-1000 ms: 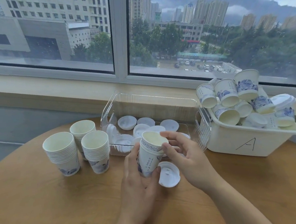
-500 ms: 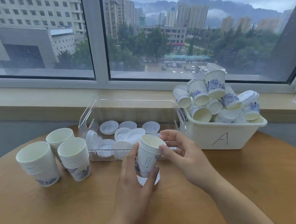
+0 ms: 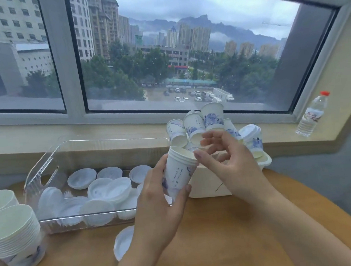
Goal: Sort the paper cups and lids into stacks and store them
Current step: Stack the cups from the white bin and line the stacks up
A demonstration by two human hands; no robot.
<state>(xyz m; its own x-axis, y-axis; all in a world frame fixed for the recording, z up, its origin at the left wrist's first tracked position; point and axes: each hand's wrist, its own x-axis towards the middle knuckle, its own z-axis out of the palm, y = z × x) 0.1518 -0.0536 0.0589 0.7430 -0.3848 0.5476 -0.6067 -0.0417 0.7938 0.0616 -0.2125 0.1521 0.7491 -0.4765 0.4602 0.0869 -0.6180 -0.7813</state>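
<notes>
Surface: round wooden table (image 3: 230, 243) under window
Left hand (image 3: 157, 213): grasping small nested cup stack (image 3: 178, 174), tilted, above table
Right hand (image 3: 228, 160): fingertip on stack's rim, fingers spread
Clear tray (image 3: 46, 162): loose lids (image 3: 108, 186)
White bin (image 3: 207, 186): jumbled cups (image 3: 213, 117)
Table, left: taller cup stacks (image 3: 13, 233); one lid (image 3: 123, 241) lies near the wrist

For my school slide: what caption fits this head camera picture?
Left hand holds nested paper cups while right hand touches the rim.

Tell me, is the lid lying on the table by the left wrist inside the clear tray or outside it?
Outside. The lid lies on the bare table, in front of the clear tray, beside the left hand.
</notes>
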